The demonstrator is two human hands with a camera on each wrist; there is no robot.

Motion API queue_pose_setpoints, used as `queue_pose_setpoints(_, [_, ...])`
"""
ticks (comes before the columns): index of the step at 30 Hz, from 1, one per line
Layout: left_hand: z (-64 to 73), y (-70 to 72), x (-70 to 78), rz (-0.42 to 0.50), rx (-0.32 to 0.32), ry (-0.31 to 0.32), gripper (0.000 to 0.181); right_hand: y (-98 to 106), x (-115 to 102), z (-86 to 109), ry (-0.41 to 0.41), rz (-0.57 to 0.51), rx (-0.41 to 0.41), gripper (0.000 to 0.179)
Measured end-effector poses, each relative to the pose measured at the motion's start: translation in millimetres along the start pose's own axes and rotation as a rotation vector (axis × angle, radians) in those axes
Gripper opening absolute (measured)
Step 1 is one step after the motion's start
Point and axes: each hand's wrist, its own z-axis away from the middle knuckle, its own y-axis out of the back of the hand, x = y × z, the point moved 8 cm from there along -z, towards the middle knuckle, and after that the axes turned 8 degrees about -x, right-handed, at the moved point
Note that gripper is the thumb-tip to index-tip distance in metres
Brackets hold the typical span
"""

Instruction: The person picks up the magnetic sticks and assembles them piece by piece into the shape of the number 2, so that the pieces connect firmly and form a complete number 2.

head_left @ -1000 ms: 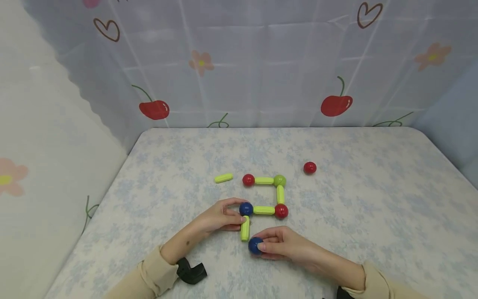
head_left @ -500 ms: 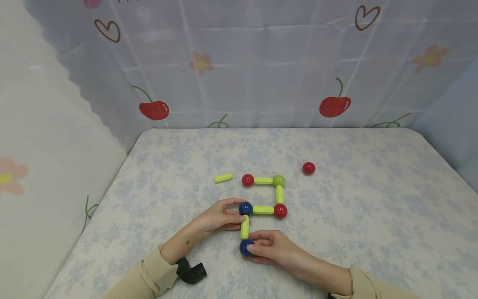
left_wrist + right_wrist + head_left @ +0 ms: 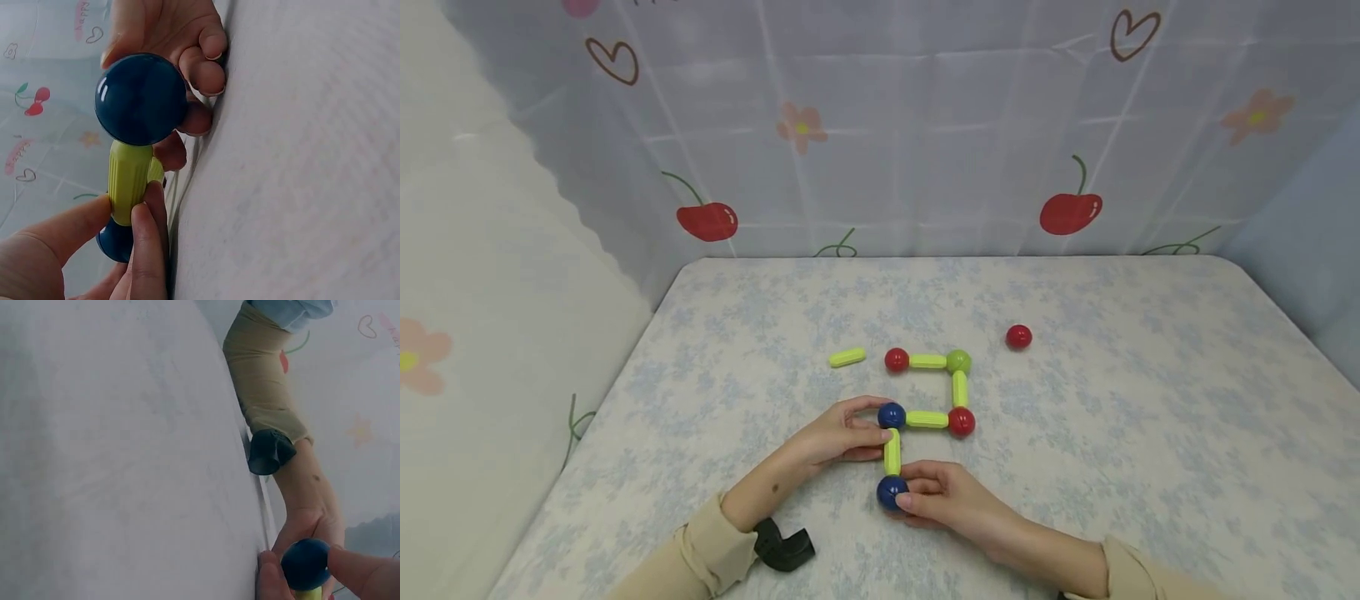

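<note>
My left hand (image 3: 842, 433) pinches a yellow-green ribbed rod (image 3: 129, 181) near its far end, where it meets a blue ball (image 3: 892, 416). At the rod's near end sits another blue ball (image 3: 141, 99), gripped between thumb and fingers of my right hand (image 3: 955, 500). From the far blue ball a second rod (image 3: 927, 419) runs right to a red ball (image 3: 961, 422). A third rod (image 3: 960, 389) leads back from there to a green ball (image 3: 958, 361), and a fourth rod (image 3: 928, 361) goes left to another red ball (image 3: 897, 360).
A loose yellow-green rod (image 3: 847, 357) lies left of the joined pieces. One loose red ball (image 3: 1018, 337) rests at the back right. A black wrist strap piece (image 3: 785, 546) hangs by the left sleeve. A printed curtain (image 3: 880, 125) rises behind the patterned table (image 3: 1150, 375).
My right hand has moved left with its blue ball, which now meets the near end of the rod. The left hand keeps its place on the rod.
</note>
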Motion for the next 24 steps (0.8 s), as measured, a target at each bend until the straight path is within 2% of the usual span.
queue_pose_setpoints(2, [-0.2,0.5,0.0,-0.001,0.007,0.004,0.049,2.4,-5.9,3.0,0.031,0.101,-0.034,0.045])
queue_pose_setpoints(5, [-0.1,1.1,-0.2,-0.002,0.015,0.011,0.049,11.0,-23.3,7.8,0.128,0.345,-0.091,0.034])
queue_pose_setpoints(8, [0.3,1.4,0.2,-0.002,0.017,0.008,0.049,30.3,-51.1,7.9,0.268,0.538,-0.110,0.026])
queue_pose_setpoints(9, [0.4,1.5,0.4,-0.002,0.016,0.006,0.049,40.0,-61.7,5.9,0.304,0.563,-0.097,0.024])
queue_pose_setpoints(13, [1.0,1.4,0.5,-0.003,0.010,0.001,0.049,89.8,-105.6,-12.3,0.382,0.519,0.041,0.024])
queue_pose_setpoints(15, [1.2,1.1,-0.2,-0.005,0.008,0.003,0.049,112.2,-122.0,-27.1,0.393,0.484,0.114,0.027])
queue_pose_setpoints(17, [1.4,0.7,-0.9,-0.009,0.006,0.004,0.049,125.8,-132.4,-45.0,0.381,0.459,0.151,0.031])
queue_pose_setpoints(20, [1.3,-0.2,-1.7,-0.016,0.000,0.005,0.048,127.9,-141.3,-74.4,0.351,0.461,0.128,0.034])
queue_pose_setpoints(24, [0.7,-1.3,-0.1,-0.024,-0.010,-0.002,0.048,112.3,-153.8,-106.7,0.349,0.469,0.067,0.031])
